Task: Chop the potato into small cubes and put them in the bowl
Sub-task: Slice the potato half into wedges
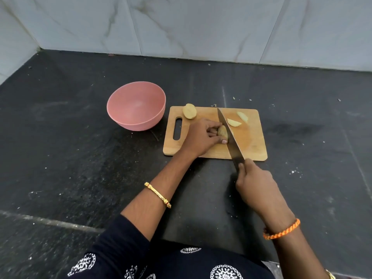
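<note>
The left hand [201, 137] is pinching a potato piece [222, 132] on the board [251, 141], fingers curled over its top and thumb pressing at its near end. The right hand [256, 185] is gripping the knife [229, 133] by its handle, fingers wrapped round it just off the board's near edge, and the blade is lying slantwise across the board, its edge touching the right side of the held piece. Two wedges [234, 122] are lying on the board just right of the blade, one behind the other. A potato half [189, 111] is sitting at the board's far left corner, above the handle slot. The pink bowl [122, 117] is standing on the dark counter [60, 137] just left of the board, with nothing showing inside it
</note>
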Available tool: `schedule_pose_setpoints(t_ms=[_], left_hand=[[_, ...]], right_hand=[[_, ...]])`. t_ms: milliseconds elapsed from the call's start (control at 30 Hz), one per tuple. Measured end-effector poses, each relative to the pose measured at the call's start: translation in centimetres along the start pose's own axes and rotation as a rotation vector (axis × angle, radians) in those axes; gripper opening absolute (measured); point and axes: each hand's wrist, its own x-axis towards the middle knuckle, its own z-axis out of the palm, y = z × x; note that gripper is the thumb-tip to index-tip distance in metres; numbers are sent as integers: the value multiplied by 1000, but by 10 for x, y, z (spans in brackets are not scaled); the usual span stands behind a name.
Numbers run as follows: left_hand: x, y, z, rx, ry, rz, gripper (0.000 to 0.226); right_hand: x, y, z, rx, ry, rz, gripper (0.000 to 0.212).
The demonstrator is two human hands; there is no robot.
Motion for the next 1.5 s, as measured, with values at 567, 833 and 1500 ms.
schedule_pose_setpoints(t_ms=[567,833,1500], left_hand=[[6,19,-13,390,-105,-37,56],[0,13,-7,299,-98,-90,60],[-5,11,-5,111,-2,-146,58]], right_hand=[[11,3,-7,229,129,-63,30],[31,-9,-13,203,34,-104,29],[-9,6,-13,65,-83,-15,27]])
